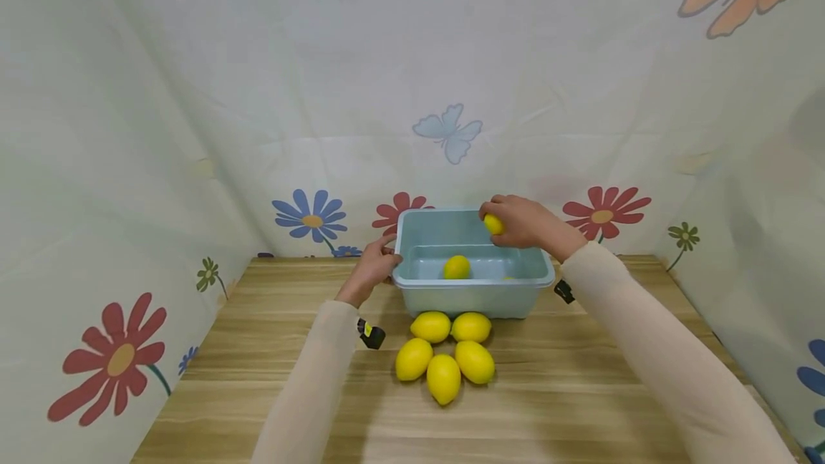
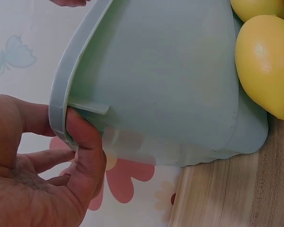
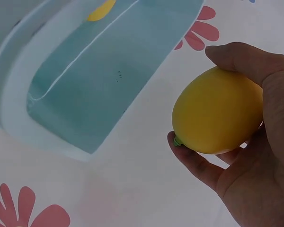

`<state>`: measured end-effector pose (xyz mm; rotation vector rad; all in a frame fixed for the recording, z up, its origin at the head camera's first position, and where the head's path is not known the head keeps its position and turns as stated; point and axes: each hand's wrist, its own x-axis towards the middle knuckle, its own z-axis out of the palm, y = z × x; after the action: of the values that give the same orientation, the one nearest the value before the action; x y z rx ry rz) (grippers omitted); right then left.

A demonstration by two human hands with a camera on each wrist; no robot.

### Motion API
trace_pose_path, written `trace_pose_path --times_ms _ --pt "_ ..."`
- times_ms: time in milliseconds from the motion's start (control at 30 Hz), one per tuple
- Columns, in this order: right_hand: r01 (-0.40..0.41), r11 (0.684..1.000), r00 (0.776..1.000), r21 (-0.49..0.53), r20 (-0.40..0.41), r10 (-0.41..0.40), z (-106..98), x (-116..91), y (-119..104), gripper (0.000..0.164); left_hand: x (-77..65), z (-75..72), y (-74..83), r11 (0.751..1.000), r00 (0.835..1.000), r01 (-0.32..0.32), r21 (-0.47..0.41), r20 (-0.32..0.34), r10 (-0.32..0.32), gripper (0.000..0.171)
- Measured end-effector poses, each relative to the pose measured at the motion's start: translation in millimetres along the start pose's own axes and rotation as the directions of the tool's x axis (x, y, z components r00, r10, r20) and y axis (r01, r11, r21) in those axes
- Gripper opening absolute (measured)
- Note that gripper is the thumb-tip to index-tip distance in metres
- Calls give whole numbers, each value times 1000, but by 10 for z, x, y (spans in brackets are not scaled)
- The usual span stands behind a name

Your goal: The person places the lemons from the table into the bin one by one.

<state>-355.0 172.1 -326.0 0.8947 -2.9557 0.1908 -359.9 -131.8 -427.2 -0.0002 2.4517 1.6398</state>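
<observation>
My left hand (image 1: pixel 372 268) grips the left rim of a pale blue plastic tub (image 1: pixel 473 299), its thumb and fingers on either side of the lip in the left wrist view. A lemon (image 3: pixel 217 111) with a green stem tip is held in my right hand (image 1: pixel 518 222), thumb on one side and fingers on the other. In the head view that hand is over the right back part of the tub. Inside the tub lies another lemon (image 1: pixel 457 267), and a sliver of yellow shows farther right, mostly hidden by the front wall.
Several lemons (image 1: pixel 443 378) sit in a ring on the wooden table (image 1: pixel 548 407), just in front of the tub. Behind the table hangs a pale cloth (image 1: pixel 348 92) printed with flowers and butterflies, and similar cloth stands at both sides.
</observation>
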Motion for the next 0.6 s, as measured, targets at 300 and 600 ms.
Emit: trace_pose_path --times_ms 300,600 --pt "-41 999 995 -1 87 41 -17 198 23 41 7 3 -15 1000 1000 -2 -11 -4 2 59" --pt "-102 995 980 24 172 96 32 358 108 41 21 2 -30 1000 1000 -6 -9 -3 6 59"
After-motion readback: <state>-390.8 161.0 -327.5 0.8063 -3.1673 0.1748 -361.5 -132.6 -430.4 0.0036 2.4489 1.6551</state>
